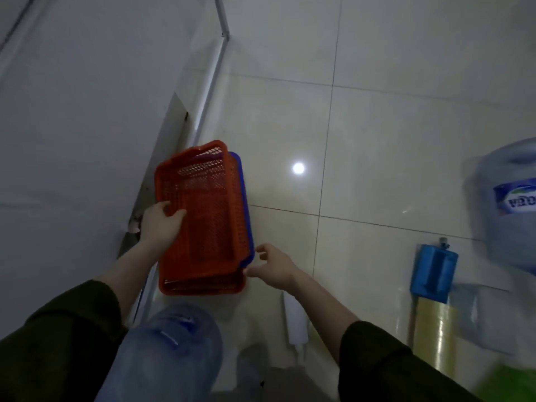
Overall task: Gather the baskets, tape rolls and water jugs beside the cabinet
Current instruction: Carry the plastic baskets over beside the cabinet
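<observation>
1. Cabinet (72,126): pale panel filling the left of the frame, its lower edge meeting the tiled floor (391,140). Taken as the landmark the items are to be collected against
2. Water jug, right edge (510,207): large translucent blue jug with a printed label, blurred, well apart from the cabinet; judged not yet gathered
3. Water jug, bottom centre (171,352): second blue jug lying low in the frame, just below the baskets and near the cabinet base
4. Orange basket (203,216): perforated, centre of frame, nested on top of a blue basket (246,216) of which only the right rim shows. Stacking presumably lets both move as one load; the stack sits close along the cabinet edge
5. Tape roll (432,338): yellowish clear roll at lower right, just below a blue handled tool (435,271), possibly a tape dispenser. Both far from the cabinet
6. Left hand (161,224): grip closed on the orange basket's left rim, thumb over the edge, steadying the stack on the cabinet side
7. Right hand (272,265): fingers curled loosely at the stack's lower right corner; grip open, contact with the blue rim uncertain. Likely squaring the stack
</observation>
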